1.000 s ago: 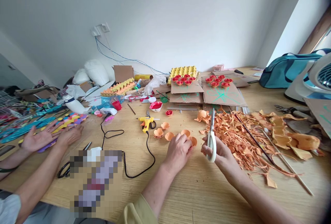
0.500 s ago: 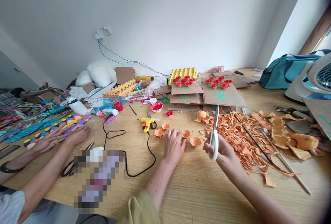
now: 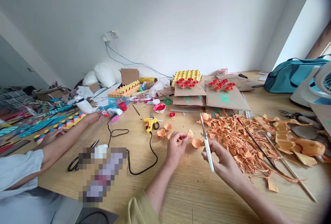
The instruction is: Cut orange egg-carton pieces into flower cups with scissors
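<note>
Between the fingertips of my left hand [image 3: 177,147] is a small orange egg-carton cup [image 3: 190,134], tilted up off the table. My right hand [image 3: 222,160] is closed around white-handled scissors [image 3: 208,150], their blades pointing up and away. Another orange cup [image 3: 197,143] rests on the table between my two hands. Past my left hand stand more orange cups with petal-cut rims [image 3: 161,133], one of them partly hidden by the fingers. A yellow hot glue gun [image 3: 150,124] lies just behind these.
Orange carton scraps [image 3: 232,138] are heaped on the right, with a thin stick [image 3: 292,170] across them. Red carton flowers [image 3: 219,85] sit on cardboard sheets [image 3: 227,98] at the back. A co-worker's arm [image 3: 64,141] reaches in from the left. A black cord [image 3: 134,174] crosses the table.
My left hand has picked up an orange cup from the table. The scissors in my right hand have turned, handles lower. The co-worker's arm has reached farther forward. The view has shifted slightly left.
</note>
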`<act>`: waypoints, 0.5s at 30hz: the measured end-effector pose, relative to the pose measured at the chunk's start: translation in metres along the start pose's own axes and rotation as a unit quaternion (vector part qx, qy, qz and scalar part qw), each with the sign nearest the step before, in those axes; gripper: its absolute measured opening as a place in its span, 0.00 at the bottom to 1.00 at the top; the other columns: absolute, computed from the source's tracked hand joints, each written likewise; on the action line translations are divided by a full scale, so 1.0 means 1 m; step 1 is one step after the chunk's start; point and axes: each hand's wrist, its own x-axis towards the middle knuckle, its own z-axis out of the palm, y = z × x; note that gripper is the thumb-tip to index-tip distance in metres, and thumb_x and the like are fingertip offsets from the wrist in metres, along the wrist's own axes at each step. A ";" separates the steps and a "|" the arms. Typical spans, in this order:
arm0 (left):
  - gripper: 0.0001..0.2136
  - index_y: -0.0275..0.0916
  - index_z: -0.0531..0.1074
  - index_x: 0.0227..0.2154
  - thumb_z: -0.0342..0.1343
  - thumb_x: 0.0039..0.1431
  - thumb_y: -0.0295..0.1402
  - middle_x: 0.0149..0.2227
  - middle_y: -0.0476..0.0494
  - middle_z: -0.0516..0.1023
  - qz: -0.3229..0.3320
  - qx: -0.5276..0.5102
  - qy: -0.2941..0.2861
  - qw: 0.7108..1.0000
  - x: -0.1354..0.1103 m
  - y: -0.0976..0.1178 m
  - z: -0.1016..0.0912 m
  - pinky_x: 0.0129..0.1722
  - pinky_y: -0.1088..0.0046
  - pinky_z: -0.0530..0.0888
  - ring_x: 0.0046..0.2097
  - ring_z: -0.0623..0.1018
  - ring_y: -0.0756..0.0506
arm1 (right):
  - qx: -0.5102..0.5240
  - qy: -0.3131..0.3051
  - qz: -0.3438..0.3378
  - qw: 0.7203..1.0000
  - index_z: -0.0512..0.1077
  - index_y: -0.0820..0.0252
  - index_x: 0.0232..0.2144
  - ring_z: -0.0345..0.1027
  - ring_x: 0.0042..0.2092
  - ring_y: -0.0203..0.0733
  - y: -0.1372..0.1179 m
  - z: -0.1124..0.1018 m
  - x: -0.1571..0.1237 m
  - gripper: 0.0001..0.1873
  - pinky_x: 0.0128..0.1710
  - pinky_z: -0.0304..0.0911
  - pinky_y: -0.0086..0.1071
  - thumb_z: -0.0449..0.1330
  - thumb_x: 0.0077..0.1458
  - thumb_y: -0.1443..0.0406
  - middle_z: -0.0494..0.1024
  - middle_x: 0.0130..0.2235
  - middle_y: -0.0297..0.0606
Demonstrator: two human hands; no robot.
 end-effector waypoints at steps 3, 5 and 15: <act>0.11 0.38 0.73 0.28 0.65 0.50 0.40 0.30 0.48 0.74 -0.082 -0.161 0.027 0.983 0.003 0.000 -0.001 0.35 0.72 0.69 0.32 0.72 0.49 | 0.016 -0.017 0.025 0.999 0.66 0.56 0.30 0.59 0.31 0.39 -0.001 0.002 0.001 0.14 0.31 0.58 0.31 0.61 0.56 0.53 0.67 0.28 0.31; 0.14 0.37 0.73 0.30 0.67 0.47 0.41 0.29 0.49 0.74 -0.131 -0.262 0.048 0.955 0.004 0.002 -0.003 0.31 0.75 0.69 0.30 0.72 0.51 | 0.037 -0.034 0.044 0.998 0.65 0.56 0.30 0.59 0.28 0.37 -0.002 0.004 0.001 0.17 0.28 0.56 0.30 0.59 0.57 0.50 0.66 0.26 0.30; 0.06 0.34 0.73 0.28 0.64 0.55 0.29 0.26 0.49 0.74 -0.253 -0.556 0.096 0.786 0.009 0.028 0.007 0.28 0.79 0.74 0.27 0.75 0.54 | 0.069 -0.163 0.049 0.983 0.61 0.57 0.25 0.57 0.23 0.35 0.015 0.023 0.003 0.31 0.25 0.56 0.29 0.47 0.58 0.37 0.66 0.21 0.31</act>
